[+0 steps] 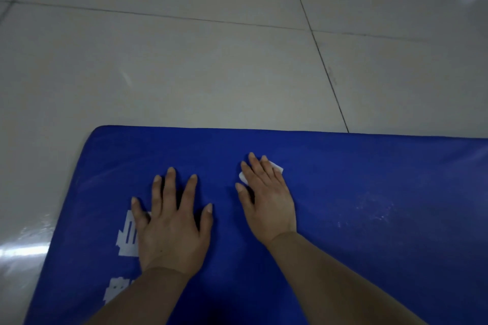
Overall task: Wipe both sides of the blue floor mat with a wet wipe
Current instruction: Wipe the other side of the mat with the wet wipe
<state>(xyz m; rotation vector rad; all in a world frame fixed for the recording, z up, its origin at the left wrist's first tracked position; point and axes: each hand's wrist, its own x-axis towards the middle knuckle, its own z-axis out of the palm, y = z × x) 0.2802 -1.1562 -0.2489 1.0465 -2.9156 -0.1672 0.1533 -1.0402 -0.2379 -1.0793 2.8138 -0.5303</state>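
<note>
**Two hands flat on the mat, wipe under the right one**

Both of my hands are down on the blue floor mat (pixel 343 192), which lies flat on the pale tiled floor (pixel 184 60). My left hand (pixel 171 224) is spread wide with straight fingers, palm pressing the mat beside the white printed lettering (pixel 126 237) and partly covering it. It holds nothing and seems to be bracing me. My right hand (pixel 266 200) is also flat, fingers straight and close together, pressing the white wet wipe (pixel 276 166) against the mat. Only the wipe's corners show, past my fingertips and beside my thumb.

What could go wrong, as I judge it: the wipe is pinned by pressure alone, not gripped, so a fast stroke could leave it bunched or slipped out from under my palm. The mat may also slide on the glossy tile if my left hand eases off. Pale smudges (pixel 375 211) to the right look unwiped and could be missed.

As for room, the mat's far edge runs just beyond my fingertips, and its rounded corner (pixel 99 130) sits to the far left. The mat carries on past the right side of the view, so most open surface lies that way. The underside is not visible.
</note>
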